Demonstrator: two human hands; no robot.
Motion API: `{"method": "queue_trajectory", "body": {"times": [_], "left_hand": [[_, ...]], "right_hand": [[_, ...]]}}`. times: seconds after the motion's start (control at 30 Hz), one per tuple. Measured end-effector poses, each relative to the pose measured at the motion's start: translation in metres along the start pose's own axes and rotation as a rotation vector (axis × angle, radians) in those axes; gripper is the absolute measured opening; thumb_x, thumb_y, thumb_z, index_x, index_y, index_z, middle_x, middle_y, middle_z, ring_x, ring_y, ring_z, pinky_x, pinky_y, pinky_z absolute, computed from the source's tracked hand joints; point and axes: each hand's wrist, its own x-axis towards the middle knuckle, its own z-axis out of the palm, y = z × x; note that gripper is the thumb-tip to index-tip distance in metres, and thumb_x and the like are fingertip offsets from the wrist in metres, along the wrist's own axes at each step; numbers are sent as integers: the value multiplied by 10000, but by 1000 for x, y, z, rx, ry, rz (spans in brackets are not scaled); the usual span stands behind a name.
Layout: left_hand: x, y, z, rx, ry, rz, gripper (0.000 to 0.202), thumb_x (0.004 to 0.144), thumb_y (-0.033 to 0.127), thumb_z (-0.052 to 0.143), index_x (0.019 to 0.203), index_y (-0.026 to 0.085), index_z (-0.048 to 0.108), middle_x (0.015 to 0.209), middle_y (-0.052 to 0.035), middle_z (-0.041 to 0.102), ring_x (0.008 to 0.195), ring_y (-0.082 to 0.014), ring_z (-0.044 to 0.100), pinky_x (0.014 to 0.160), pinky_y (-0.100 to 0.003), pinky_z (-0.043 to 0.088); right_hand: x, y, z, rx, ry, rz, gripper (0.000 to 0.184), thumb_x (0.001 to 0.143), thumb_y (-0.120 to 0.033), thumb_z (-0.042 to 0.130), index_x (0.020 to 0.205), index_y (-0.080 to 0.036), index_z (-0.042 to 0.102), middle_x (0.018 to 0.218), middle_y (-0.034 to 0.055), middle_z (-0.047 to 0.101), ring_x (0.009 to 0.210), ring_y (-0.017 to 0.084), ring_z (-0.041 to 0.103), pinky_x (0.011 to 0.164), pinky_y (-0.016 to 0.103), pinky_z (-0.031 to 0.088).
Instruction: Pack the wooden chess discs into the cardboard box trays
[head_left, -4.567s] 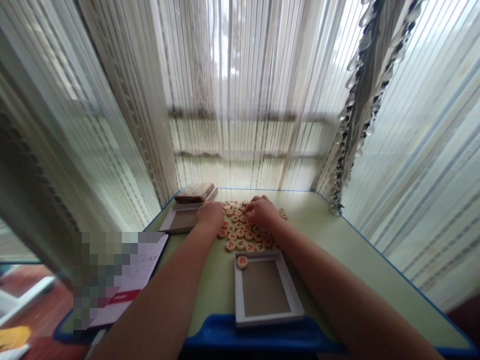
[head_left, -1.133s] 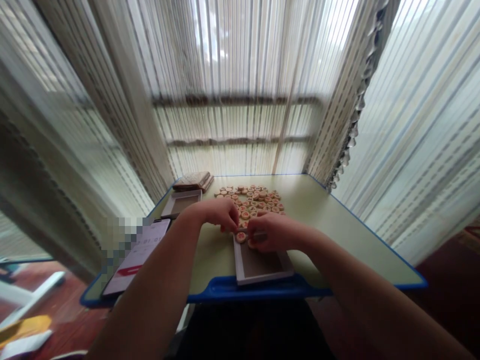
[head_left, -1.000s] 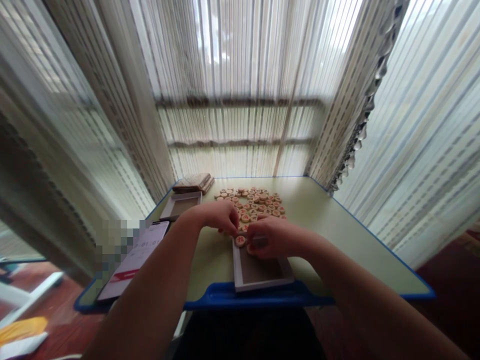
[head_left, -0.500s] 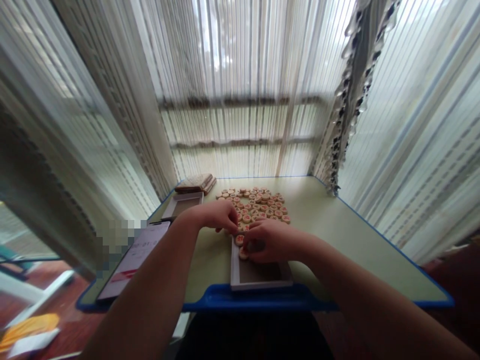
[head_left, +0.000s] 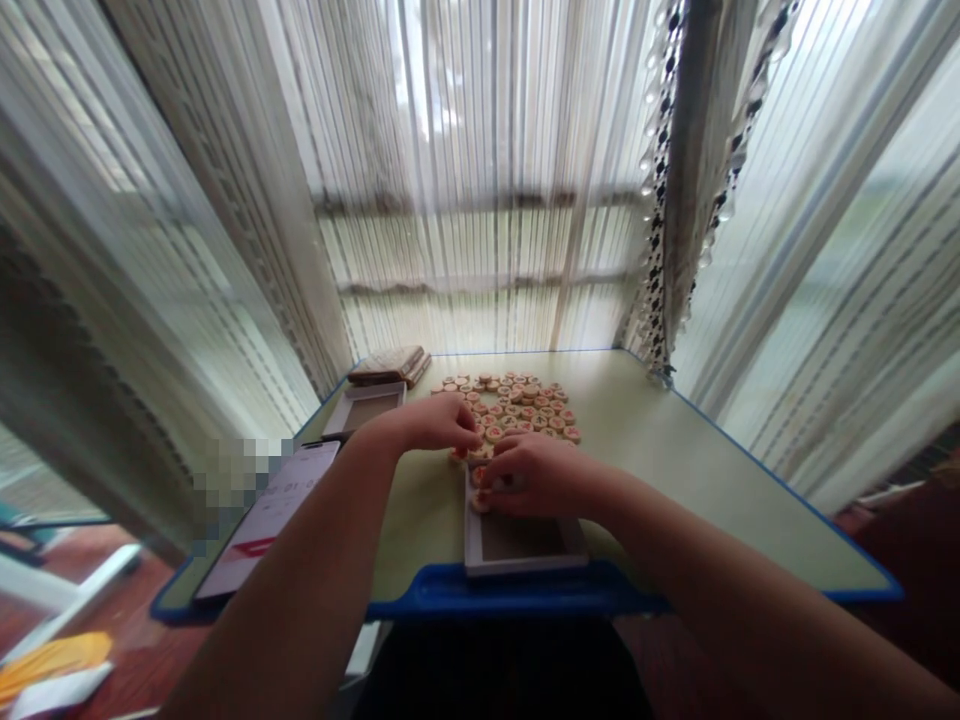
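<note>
Table point(head_left: 750, 480), pale green, blue-edged, before striped curtains point(head_left: 487, 250); round piece point(head_left: 480, 501), inside the open box point(head_left: 525, 568), by its left wall; right hand point(head_left: 541, 477), over the box, fingers narrowed, touching that piece, grip cannot be told; left hand point(head_left: 439, 423), at the box's far left corner, fingertips drawn together, contents hidden; loose pieces point(head_left: 540, 418), beyond the box; phone point(head_left: 270, 525), left of the box; second box point(head_left: 367, 407), beyond the box, leftward

There are two trays point(head_left: 521, 545), one phone point(head_left: 274, 515), dozens of discs point(head_left: 493, 433).

Bare hands point(head_left: 540, 474), bare forearms point(head_left: 326, 545); dark legwear point(head_left: 502, 665).
</note>
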Motion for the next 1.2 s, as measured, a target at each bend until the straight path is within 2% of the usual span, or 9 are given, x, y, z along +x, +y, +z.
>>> {"method": "queue_trajectory", "body": {"times": [0.17, 0.3, 0.53, 0.6, 0.73, 0.8, 0.93, 1.07, 1.2], "left_hand": [[5, -9, 2, 85, 181, -33, 308, 706, 374, 495, 634, 114, 643, 542, -21, 592, 513, -102, 483, 486, -214, 303], [8, -10, 5, 140, 177, -12, 318, 710, 374, 485, 579, 123, 630, 517, -16, 576, 503, -101, 472, 480, -217, 290], [10, -7, 6, 237, 302, 50, 318, 730, 361, 465, 567, 127, 606, 490, -2, 533, 482, -86, 428, 474, -218, 246], [11, -8, 6, 270, 364, 45, 336, 744, 366, 450, 566, 124, 601, 497, -6, 533, 488, -84, 422, 479, -221, 237], [11, -6, 5, 357, 521, -7, 371, 777, 387, 409, 623, 129, 627, 553, -27, 570, 515, -92, 428, 502, -231, 242], [11, -2, 6, 389, 560, -8, 379, 788, 388, 395, 644, 136, 637, 570, -36, 582, 524, -100, 438, 511, -237, 250], [12, 6, 7, 414, 558, -9, 387, 799, 390, 384, 667, 143, 651, 617, -58, 614, 552, -114, 469, 531, -242, 277], [15, 5, 9, 438, 510, -10, 378, 793, 395, 402, 689, 143, 664, 668, -74, 635, 603, -132, 511, 570, -242, 317], [18, 3, 14, 442, 484, -21, 396, 802, 407, 393, 712, 152, 682, 685, -77, 647, 614, -139, 532, 580, -242, 345]], "right_hand": [[1, 6, 1, -65, 59, 48, 133, 759, -244, 567, 814, -198, 680, 762, 34, 601, 719, 135, 514, 681, 251, 384], [3, 11, 8, -40, 46, 70, 122, 748, -233, 578, 800, -207, 685, 759, 28, 603, 739, 143, 517, 680, 249, 387], [4, 10, 7, 28, 96, 94, 96, 748, -268, 602, 764, -199, 667, 747, 21, 603, 753, 135, 517, 668, 233, 386], [3, 14, 2, 33, 146, 135, 97, 746, -274, 605, 754, -197, 663, 726, 17, 596, 737, 131, 512, 665, 235, 384], [0, 33, -9, -39, 362, 301, 92, 757, -228, 568, 767, -184, 648, 696, 15, 578, 689, 127, 498, 685, 260, 383], [-2, 44, -11, -93, 415, 353, 99, 749, -228, 567, 790, -182, 645, 702, 20, 581, 695, 137, 495, 700, 276, 384], [-5, 59, -10, -136, 387, 388, 113, 745, -225, 557, 779, -186, 658, 729, 33, 601, 727, 152, 500, 718, 285, 387], [-11, 75, -12, -173, 453, 538, 175, 759, -247, 536, 824, -171, 679, 731, 48, 614, 726, 159, 522, 718, 285, 398], [-19, 92, -16, -155, 445, 564, 202, 766, -253, 532, 854, -184, 700, 831, 57, 655, 818, 170, 544, 805, 300, 388]]}}
